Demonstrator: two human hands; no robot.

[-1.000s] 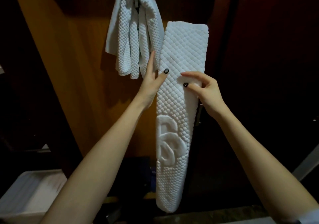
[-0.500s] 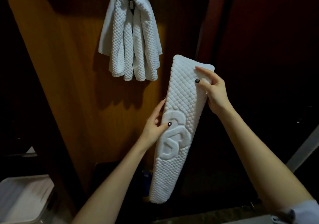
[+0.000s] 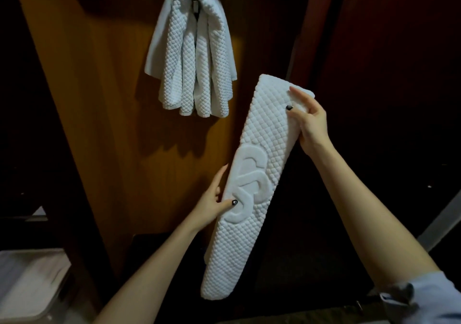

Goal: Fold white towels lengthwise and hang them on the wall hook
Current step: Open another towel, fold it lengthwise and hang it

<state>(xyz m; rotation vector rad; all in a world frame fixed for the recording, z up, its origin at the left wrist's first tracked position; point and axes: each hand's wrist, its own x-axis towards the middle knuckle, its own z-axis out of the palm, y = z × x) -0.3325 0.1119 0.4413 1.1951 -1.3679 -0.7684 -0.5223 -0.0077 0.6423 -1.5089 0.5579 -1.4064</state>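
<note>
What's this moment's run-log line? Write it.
left hand: grips folded towel mid-length | right hand: pinches its top end | hung towel: hanging | step: hanging second towel pending

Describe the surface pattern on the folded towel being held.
White folded towel, quilted diamond weave with a raised looping emblem mid-length; head view.
</note>
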